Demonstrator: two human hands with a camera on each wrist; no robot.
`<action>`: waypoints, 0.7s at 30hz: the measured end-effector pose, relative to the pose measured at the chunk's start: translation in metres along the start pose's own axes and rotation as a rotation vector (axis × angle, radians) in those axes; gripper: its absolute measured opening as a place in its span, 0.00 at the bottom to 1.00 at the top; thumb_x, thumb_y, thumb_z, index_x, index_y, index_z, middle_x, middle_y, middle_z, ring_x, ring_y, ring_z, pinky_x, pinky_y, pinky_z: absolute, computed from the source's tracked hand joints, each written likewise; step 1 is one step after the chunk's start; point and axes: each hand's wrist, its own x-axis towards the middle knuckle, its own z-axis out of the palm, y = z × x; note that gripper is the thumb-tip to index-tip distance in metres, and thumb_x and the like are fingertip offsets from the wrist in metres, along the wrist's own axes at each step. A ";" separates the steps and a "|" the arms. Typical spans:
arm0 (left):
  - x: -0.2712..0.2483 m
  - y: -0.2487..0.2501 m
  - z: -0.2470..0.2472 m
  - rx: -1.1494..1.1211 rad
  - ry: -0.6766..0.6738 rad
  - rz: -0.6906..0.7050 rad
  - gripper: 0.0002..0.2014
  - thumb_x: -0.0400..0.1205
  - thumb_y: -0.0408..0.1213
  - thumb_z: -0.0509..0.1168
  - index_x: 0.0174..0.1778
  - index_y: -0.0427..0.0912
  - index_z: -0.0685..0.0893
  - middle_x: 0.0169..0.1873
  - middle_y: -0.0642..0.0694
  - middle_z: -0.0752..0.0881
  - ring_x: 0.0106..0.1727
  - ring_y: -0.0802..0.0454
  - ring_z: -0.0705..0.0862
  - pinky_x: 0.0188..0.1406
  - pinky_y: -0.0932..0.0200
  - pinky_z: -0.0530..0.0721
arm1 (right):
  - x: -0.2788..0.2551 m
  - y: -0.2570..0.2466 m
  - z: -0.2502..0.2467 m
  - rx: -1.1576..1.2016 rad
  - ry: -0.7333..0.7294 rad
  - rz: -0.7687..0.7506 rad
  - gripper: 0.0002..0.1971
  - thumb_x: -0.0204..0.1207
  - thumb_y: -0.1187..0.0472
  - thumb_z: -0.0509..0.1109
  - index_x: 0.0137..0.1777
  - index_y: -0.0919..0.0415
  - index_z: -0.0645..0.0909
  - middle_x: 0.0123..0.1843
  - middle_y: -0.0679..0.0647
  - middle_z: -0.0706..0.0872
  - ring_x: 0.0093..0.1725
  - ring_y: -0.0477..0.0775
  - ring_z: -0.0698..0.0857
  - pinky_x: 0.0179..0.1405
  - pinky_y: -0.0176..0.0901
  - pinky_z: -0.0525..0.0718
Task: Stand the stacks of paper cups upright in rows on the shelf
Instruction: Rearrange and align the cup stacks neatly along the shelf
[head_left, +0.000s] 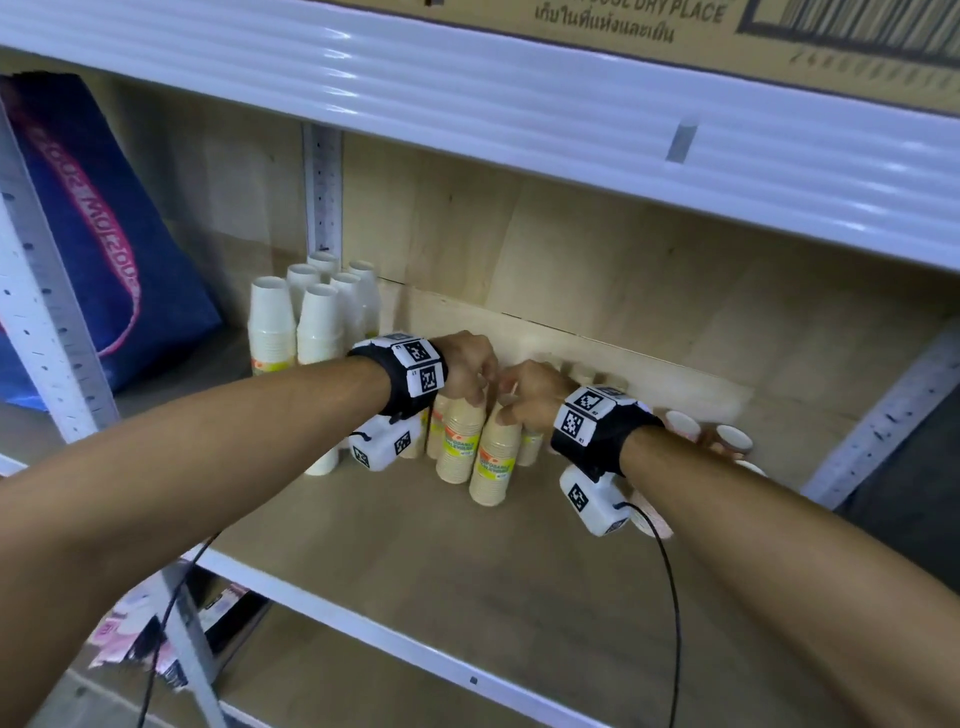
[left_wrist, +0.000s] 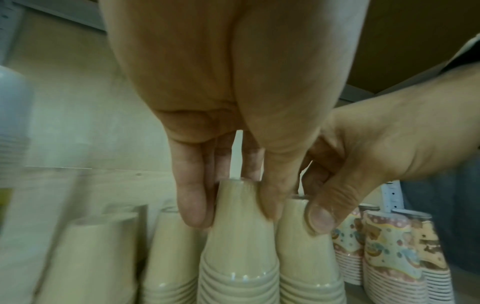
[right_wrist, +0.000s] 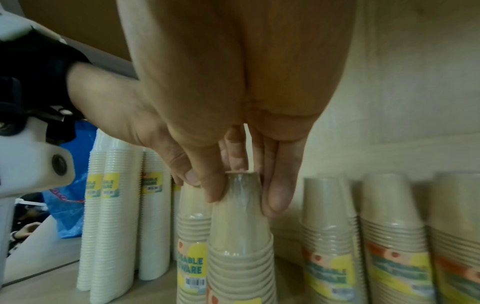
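Observation:
Two tan, plastic-wrapped cup stacks stand side by side mid-shelf, bases up. My left hand (head_left: 475, 387) (left_wrist: 233, 205) pinches the top of the left tan stack (head_left: 457, 441) (left_wrist: 239, 246) (right_wrist: 192, 236). My right hand (head_left: 506, 410) (right_wrist: 244, 197) pinches the top of the right tan stack (head_left: 496, 460) (right_wrist: 241, 246) (left_wrist: 303, 257). Both stacks are upright, almost touching, with yellow labels facing me. More tan stacks (right_wrist: 394, 236) stand behind them against the back wall. White cup stacks (head_left: 291, 317) (right_wrist: 114, 205) stand in rows at the left.
Patterned cup stacks (head_left: 727, 439) (left_wrist: 389, 257) stand at the right. A blue bag (head_left: 93, 234) leans at the far left beyond the post (head_left: 322, 192). The upper shelf (head_left: 519, 104) carrying a cardboard box (head_left: 675, 21) hangs low overhead. Bare wooden shelf board (head_left: 415, 545) lies in front.

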 end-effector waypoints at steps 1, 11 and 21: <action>0.004 0.007 0.001 -0.003 -0.001 0.012 0.21 0.74 0.40 0.76 0.64 0.47 0.85 0.54 0.49 0.85 0.55 0.48 0.84 0.53 0.54 0.84 | -0.004 0.006 -0.003 -0.002 0.000 0.013 0.15 0.71 0.60 0.78 0.57 0.59 0.83 0.47 0.51 0.83 0.47 0.53 0.83 0.38 0.40 0.77; 0.043 0.067 0.011 0.034 -0.001 0.098 0.19 0.75 0.40 0.76 0.62 0.44 0.85 0.57 0.45 0.84 0.54 0.46 0.83 0.49 0.56 0.82 | -0.028 0.072 -0.028 -0.014 0.070 0.171 0.13 0.70 0.58 0.77 0.54 0.57 0.82 0.52 0.52 0.84 0.50 0.54 0.84 0.46 0.42 0.80; 0.081 0.100 0.021 0.085 0.016 0.182 0.16 0.78 0.37 0.74 0.61 0.40 0.85 0.55 0.42 0.86 0.52 0.44 0.84 0.44 0.57 0.81 | -0.024 0.115 -0.037 -0.047 0.089 0.214 0.15 0.72 0.63 0.74 0.59 0.61 0.83 0.56 0.57 0.85 0.56 0.58 0.85 0.52 0.47 0.85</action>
